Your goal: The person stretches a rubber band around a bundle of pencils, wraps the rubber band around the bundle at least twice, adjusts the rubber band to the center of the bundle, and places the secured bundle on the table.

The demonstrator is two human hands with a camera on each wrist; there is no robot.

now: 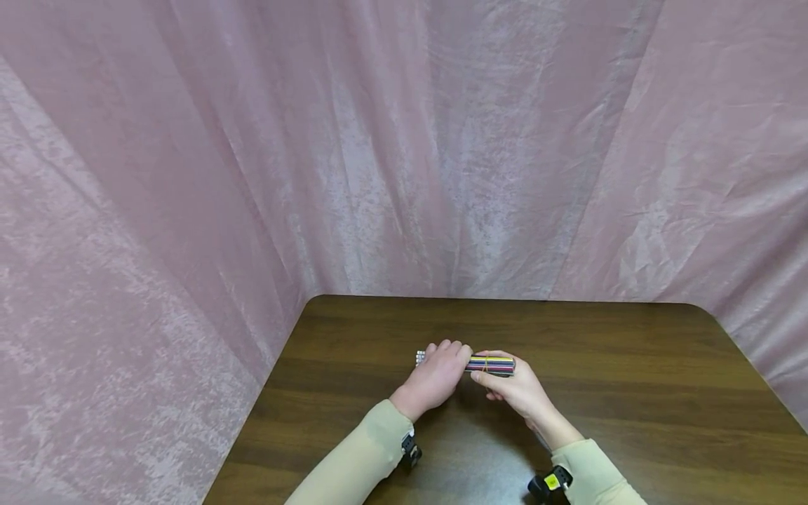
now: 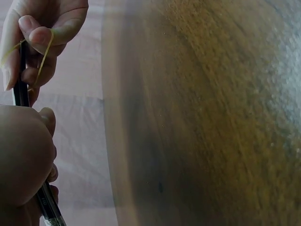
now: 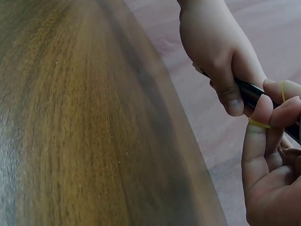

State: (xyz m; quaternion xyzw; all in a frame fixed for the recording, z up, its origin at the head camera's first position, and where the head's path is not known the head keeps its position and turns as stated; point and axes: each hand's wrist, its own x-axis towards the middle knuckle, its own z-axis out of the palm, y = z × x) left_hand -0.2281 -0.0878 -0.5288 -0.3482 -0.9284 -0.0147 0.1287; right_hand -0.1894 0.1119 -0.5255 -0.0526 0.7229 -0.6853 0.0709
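A bundle of striped, multicoloured pencils (image 1: 499,365) is held above the table, its silvery ends poking out on the left. My left hand (image 1: 440,372) wraps over the middle of the bundle and grips it from above. At the other end is my right hand (image 1: 514,386), with thumb and fingers on either side of the pencils. A thin yellow rubber band (image 3: 258,124) is looped over its curled fingers and stretched about that end, as the left wrist view also shows. Both wrist views show only a dark side of the bundle; the left palm hides its middle.
The brown wooden table (image 1: 631,393) has rounded far corners and extends to both sides of the hands. Pink velvet curtains (image 1: 404,154) hang behind it and along its left. Small black wrist cameras (image 1: 412,449) sit below both cuffs.
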